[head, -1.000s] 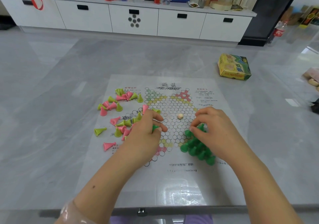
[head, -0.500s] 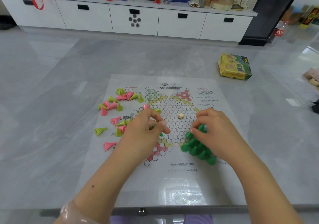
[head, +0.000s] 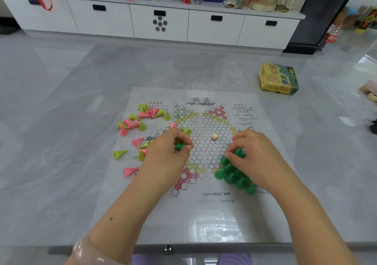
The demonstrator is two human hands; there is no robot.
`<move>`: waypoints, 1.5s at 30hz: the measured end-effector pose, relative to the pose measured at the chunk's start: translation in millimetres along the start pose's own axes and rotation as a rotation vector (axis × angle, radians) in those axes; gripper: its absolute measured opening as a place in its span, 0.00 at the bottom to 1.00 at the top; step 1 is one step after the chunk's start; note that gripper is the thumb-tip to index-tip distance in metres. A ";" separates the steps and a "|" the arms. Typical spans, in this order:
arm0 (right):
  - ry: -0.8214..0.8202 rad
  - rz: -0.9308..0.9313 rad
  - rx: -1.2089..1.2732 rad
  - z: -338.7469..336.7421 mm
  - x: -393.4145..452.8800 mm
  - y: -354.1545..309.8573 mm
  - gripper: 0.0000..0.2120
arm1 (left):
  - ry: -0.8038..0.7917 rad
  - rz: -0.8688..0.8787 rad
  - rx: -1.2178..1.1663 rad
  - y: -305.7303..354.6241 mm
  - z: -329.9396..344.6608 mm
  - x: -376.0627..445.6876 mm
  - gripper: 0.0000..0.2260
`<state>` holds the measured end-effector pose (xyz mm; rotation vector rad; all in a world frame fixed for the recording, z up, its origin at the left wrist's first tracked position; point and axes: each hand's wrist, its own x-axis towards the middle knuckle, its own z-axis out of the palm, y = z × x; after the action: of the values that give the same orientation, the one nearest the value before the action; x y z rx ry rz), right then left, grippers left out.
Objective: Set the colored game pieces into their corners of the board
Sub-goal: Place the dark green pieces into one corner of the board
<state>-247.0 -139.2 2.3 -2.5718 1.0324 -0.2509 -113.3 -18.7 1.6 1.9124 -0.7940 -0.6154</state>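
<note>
my left hand (head: 165, 154) sits over the left side of the paper board (head: 204, 146), fingers curled in tight. between my thumb and the tips of my first fingers i pinch one dark green piece (head: 180, 146), held just above the honeycomb of printed circles; only its rounded base shows past my knuckles, so i cannot tell which way its tip points.

my right hand (head: 255, 152) is over the right side of the board, fingers bent downward with the tips drawn together on the top piece of the dark green cluster (head: 234, 173). thumb and forefinger close around that piece's narrow top; the rest of my fingers curl behind it. the cluster stands upright, packed together in the board's lower right corner, pieces touching one another, some hidden under my palm.

a small pale die (head: 214, 136) lies on the middle of the board, between my two hands and touching neither.

the pink and yellow-green pieces (head: 140, 122) lie scattered to the left, most tipped on their sides, some on the board's left margin and some off it on the grey table (head: 61, 142). one pink piece (head: 173, 125) and one yellow-green piece (head: 186, 131) lie just beyond my left knuckles. the red and light green corners at the far edge hold no pieces. a yellow and green box (head: 278, 79) rests well apart, far right.
</note>
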 end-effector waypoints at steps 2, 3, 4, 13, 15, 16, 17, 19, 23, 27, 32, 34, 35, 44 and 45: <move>-0.002 0.001 -0.001 -0.1 0.0 -0.3 0.04 | 0.010 -0.018 -0.016 0.1 -0.3 -0.1 0.09; -0.003 0.002 -0.003 0.0 0.1 -0.4 0.04 | 0.012 -0.028 -0.028 0.6 -0.2 -0.3 0.09; -0.004 0.004 -0.004 0.0 0.0 -0.4 0.04 | 0.011 -0.037 -0.040 1.1 0.0 -0.5 0.10; 0.082 -0.032 0.129 -4.9 -2.1 -2.3 0.04 | -0.074 -0.064 -0.112 6.1 -0.3 -4.4 0.05; 0.132 -0.070 0.239 -7.5 -3.7 -8.5 0.04 | -0.090 -0.096 -0.164 6.9 1.0 -5.3 0.05; 0.134 -0.095 0.293 -7.7 -4.6 -12.7 0.04 | -0.098 -0.105 -0.184 6.8 2.1 -5.6 0.06; 0.124 -0.123 0.339 -7.0 -5.5 -16.9 0.05 | -0.108 -0.109 -0.199 7.2 3.2 -6.0 0.06; 0.091 -0.178 0.414 -3.7 -6.9 -25.0 0.05 | -0.121 -0.109 -0.209 8.4 4.8 -6.9 0.07; 0.082 -0.246 0.510 1.1 -7.0 -32.8 0.02 | -0.105 -0.109 -0.180 9.8 5.3 -7.5 0.07; 0.078 -0.250 0.519 1.9 -6.0 -33.2 0.02 | -0.117 -0.116 -0.174 8.5 4.8 -7.5 0.07; 0.081 -0.232 0.505 1.8 -6.3 -33.6 0.02 | -0.129 -0.115 -0.187 8.2 4.8 -7.8 0.06; 0.101 -0.184 0.498 -0.8 -5.9 -30.8 0.02 | -0.112 -0.144 -0.229 10.1 5.4 -7.2 0.05; 0.114 -0.145 0.488 -2.7 -5.5 -28.3 0.02 | -0.100 -0.161 -0.253 10.5 5.3 -6.1 0.05; -0.029 0.033 0.192 -5.4 -5.2 -10.1 0.04 | -0.052 -0.113 -0.152 -1.8 0.5 -2.2 0.18; -0.041 0.032 0.172 -4.8 -5.0 -9.8 0.04 | -0.053 -0.104 -0.153 -2.7 0.7 -2.0 0.18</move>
<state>-245.9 -130.4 10.4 -2.3949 0.9913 -0.2659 -114.5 -16.6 -1.0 1.8118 -0.6640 -0.7713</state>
